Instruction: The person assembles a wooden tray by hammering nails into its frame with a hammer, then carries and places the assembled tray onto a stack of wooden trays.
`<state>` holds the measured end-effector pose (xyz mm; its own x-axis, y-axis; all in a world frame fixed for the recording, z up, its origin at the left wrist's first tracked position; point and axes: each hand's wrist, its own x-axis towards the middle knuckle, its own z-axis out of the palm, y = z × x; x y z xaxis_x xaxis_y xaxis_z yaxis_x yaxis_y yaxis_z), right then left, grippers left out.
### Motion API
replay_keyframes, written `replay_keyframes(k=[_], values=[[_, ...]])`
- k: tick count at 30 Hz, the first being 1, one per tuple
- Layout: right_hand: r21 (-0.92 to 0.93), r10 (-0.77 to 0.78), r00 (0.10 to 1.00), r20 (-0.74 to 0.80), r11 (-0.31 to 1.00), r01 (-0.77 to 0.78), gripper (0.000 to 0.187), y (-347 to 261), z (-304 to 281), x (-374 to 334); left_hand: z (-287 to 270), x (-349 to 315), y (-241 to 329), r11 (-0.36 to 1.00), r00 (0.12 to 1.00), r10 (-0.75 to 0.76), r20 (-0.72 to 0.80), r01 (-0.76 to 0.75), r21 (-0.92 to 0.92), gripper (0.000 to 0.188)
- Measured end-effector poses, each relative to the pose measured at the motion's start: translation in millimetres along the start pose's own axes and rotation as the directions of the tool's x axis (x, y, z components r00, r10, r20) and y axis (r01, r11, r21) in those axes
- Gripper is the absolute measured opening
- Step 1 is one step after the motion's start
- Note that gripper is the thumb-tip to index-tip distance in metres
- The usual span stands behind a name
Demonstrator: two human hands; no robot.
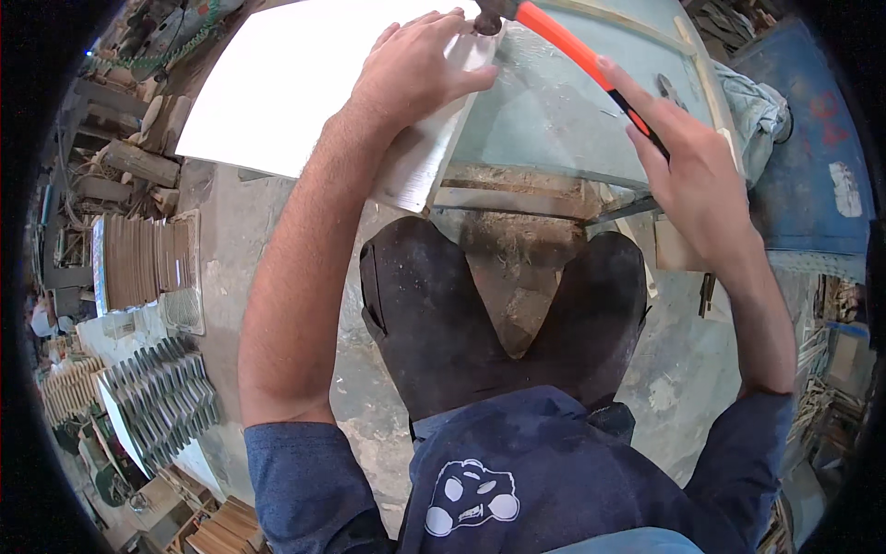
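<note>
The right grip [692, 166] was wrapped around the black end of a hammer [568, 46], its index finger stretched along the orange part of the handle and its thumb lying beneath. The hammer slanted up and away to the left of that grip, so that its dark head, partly cut off at the upper rim, was just beside the fingertips of the left grip [415, 69]. The left grip was spread, palm down, thumb pointing well away from the fingers, and rested on the right-hand edge of a large white board [277, 83]; the board reached out leftward from under it. To the right of the left grip, and beyond the right one, lay the pale green top of the table [554, 129]. Pliers [666, 88] lay on it just past the right grip, near a wooden strip [711, 83] along its side. A crumpled cloth [757, 102] hung right of the right grip, with a blue panel [812, 138] farther right. Well left of the left grip stood a stack of brown boards [143, 258].
</note>
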<state>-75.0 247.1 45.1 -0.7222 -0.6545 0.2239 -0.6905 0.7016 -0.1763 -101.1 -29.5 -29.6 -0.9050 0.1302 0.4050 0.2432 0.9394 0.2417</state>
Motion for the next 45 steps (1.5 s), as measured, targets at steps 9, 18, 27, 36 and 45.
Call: replay_keyframes(k=[9, 18, 27, 36, 45], values=[[0.128, 0.011, 0.993, -0.117, 0.992, 0.004, 0.053, 1, 6, -6, -21, 1, 9, 0.995, 0.993, -0.035, 0.112, 0.045, -0.086, 0.066], [0.126, -0.013, 0.999, -0.029, 0.992, 0.016, 0.054, 3, 7, -8, -24, 1, 7, 0.993, 0.993, -0.04, 0.109, 0.051, -0.106, 0.065], [0.133, -0.022, 0.997, -0.079, 0.991, 0.033, 0.051, 4, -3, 3, -11, -3, 5, 0.991, 0.998, -0.039, 0.044, 0.044, -0.128, 0.058], [-0.033, -0.107, 0.994, -0.017, 0.994, 0.106, 0.053, 9, -7, 7, -1, -6, -3, 0.999, 0.999, 0.001, -0.038, -0.003, -0.05, 0.06], [0.163, 0.033, 0.995, 0.092, 0.986, -0.048, 0.053, 13, -14, 7, 0, -9, -3, 0.998, 0.998, -0.057, -0.02, 0.058, 0.023, 0.059]])
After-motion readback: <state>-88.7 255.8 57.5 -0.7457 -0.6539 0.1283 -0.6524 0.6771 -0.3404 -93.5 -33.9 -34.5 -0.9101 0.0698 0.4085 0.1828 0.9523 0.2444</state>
